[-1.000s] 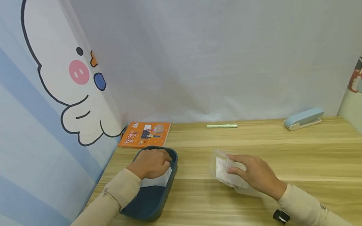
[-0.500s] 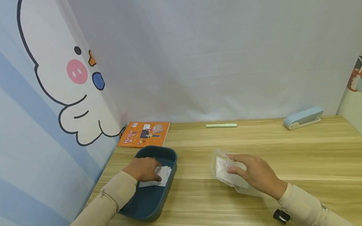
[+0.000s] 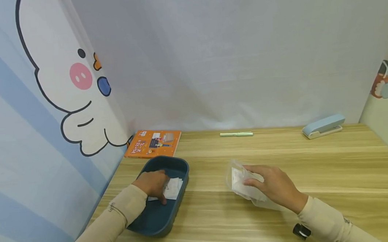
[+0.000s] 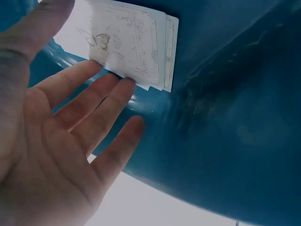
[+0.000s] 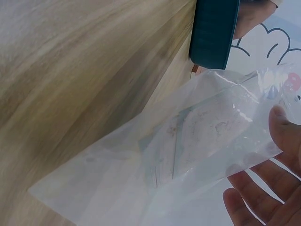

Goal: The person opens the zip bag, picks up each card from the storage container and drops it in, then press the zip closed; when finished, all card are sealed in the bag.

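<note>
Inside a dark blue plastic basket (image 3: 177, 211), my left hand (image 3: 154, 185) reaches over a small stack of white paper cards (image 3: 174, 188). The left wrist view shows printed line patterns on the cards (image 4: 129, 44); the fingers (image 4: 101, 110) are extended at their edge and the thumb is apart from them. To the right, my right hand (image 3: 278, 188) holds a clear plastic bag (image 5: 99, 174) between thumb and fingers, raised at a slant over the table. Several similar white cards (image 5: 207, 132) lie within the bag, blurred by the film.
An orange book (image 3: 157, 143) lies behind the basket. Along the back of the wooden table (image 3: 219, 222) are a pale green pen (image 3: 236, 134) and a light blue stapler (image 3: 324, 126). A patterned curtain (image 3: 90, 86) borders the left side.
My left hand has drawn back from the basket's far end toward its left side, and its fingers have straightened and spread at the cards. The right hand and the bag stay still.
</note>
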A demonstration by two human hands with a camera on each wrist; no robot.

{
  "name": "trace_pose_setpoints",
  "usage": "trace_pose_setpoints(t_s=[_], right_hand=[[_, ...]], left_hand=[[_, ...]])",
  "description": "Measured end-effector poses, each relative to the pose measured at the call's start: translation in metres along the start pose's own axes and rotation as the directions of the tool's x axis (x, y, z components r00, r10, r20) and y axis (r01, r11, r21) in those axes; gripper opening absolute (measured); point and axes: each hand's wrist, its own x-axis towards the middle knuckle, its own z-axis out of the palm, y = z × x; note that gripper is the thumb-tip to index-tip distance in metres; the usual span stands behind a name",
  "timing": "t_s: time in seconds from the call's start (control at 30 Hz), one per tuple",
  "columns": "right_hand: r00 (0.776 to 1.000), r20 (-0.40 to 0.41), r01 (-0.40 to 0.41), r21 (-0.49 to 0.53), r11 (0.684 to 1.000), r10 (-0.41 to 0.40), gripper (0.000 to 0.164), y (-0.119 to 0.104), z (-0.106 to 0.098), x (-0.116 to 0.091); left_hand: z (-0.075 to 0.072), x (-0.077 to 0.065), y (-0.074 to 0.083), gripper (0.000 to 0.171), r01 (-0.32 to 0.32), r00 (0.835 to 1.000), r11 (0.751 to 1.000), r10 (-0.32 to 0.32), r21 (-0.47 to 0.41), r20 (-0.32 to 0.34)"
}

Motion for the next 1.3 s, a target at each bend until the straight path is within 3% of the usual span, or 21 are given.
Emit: trace_pose_setpoints(t_s=[0.77,1.13,1.3], right_hand=[[1.0,0.015,-0.02,0.002,1.0,0.02,0.044,0.001,-0.002,-0.003],[1.0,0.015,-0.019,-0.004,1.0,0.02,0.044,-0.001,-0.003,-0.003],[1.0,0.017,-0.019,-0.011,1.0,0.019,0.044,-0.002,-0.004,-0.003]], left_hand=[[-0.002,0.005,-0.005,0.044,-0.009,1.0,1.0,0.008,-0.012,-0.013],[-0.008,0.003,-0.01,0.054,-0.004,0.999,0.997,0.001,-0.078,-0.041],[-0.015,0.0,-0.012,0.06,-0.017,0.998,0.998,0.013,-0.053,-0.066]])
